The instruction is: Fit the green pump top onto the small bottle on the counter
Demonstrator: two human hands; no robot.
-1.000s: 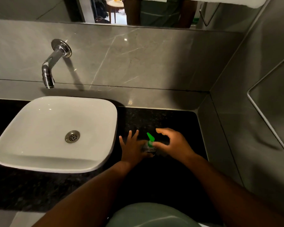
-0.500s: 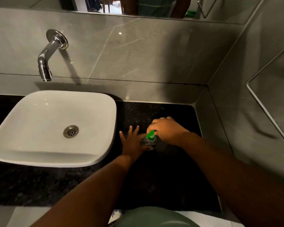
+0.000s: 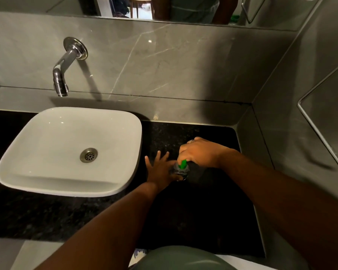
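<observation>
On the dark speckled counter [image 3: 183, 221], to the right of the white basin [image 3: 47, 137], stands the small bottle [image 3: 180, 171]. It is near the counter's back right corner, but apart from the grey walls. The bottle looks clear and greyish, and only its upper part can be seen between the two hands.

The left hand [image 3: 160, 170] comes in from the lower left, with the forearm pointing up and to the right. Its palm faces down and its fingers [image 3: 158, 155] are spread and stretched forward over the counter. The thumb side of this hand presses against the left side of the bottle; it seems to steady the bottle more than to wrap it, and how firmly it holds cannot be told.

The right hand [image 3: 200, 152] comes in from the right, its forearm crossing the picture diagonally. The wrist is bent so that the back of the hand faces up. The fingers are curled down and closed around the green pump top [image 3: 183, 164], of which only a short green piece shows under the knuckles. This piece sits directly on top of the bottle's neck. A ring shows on one finger of this hand.

A chrome tap [image 3: 61, 75] sticks out of the wall above the basin.
</observation>
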